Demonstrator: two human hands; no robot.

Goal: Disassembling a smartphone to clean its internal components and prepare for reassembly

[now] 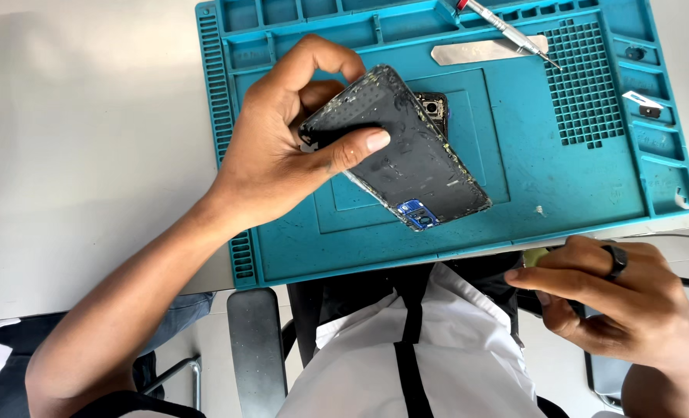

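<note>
Black plastic, scuffed and edged with bits of old glue: that is the phone back cover, held tilted above the middle of the blue work mat. Its blue camera frame sits at the cover's 5 o'clock end. The left hand has hold of the cover's 10 o'clock end, thumb pressed flat across the inner face and the other fingers curled round the far edge, so the hand is closed on it. Just behind the cover, at its 1 o'clock side, a small dark camera part peeks out on the mat.

At 4 o'clock from the cover, off the mat's near edge, the right hand hangs over the lap. Its fingers are curled round a dark thing with a small yellow-green bit at the fingertips; what that thing is I cannot tell. A black ring sits on one finger.

At 1 o'clock on the mat lie a flat metal strip and, across it, a screwdriver with a red band. Small parts rest in the mat's compartments at 3 o'clock. The mat lies on a pale grey table.
</note>
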